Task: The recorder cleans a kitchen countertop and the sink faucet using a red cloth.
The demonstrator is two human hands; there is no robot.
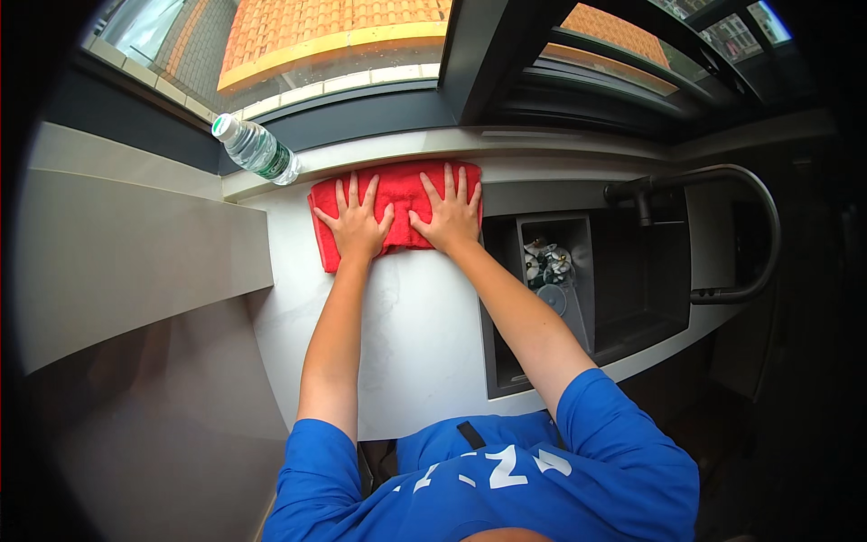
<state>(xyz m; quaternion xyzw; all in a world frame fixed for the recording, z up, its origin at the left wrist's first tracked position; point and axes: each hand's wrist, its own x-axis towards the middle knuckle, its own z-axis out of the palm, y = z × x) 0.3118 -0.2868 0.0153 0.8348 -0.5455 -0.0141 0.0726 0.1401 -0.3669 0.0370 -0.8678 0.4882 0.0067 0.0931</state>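
Note:
A folded red towel [399,183] lies flat at the back of the white marbled countertop [420,325], against the raised window ledge. My left hand [357,220] presses palm down on its left half, fingers spread. On the right half, my right hand [450,213] rests the same way, with its thumb toward the left one. Neither hand is curled around the cloth. Between the two thumbs the towel shows small wrinkles, and its near edge is slightly uneven.
A clear plastic water bottle [261,150] stands on the ledge [379,150] at the left. Right of the towel is a dark sink [640,271] with a grey insert tray [581,261] holding several small objects. A curved black faucet [769,223] arches over the sink's right side.

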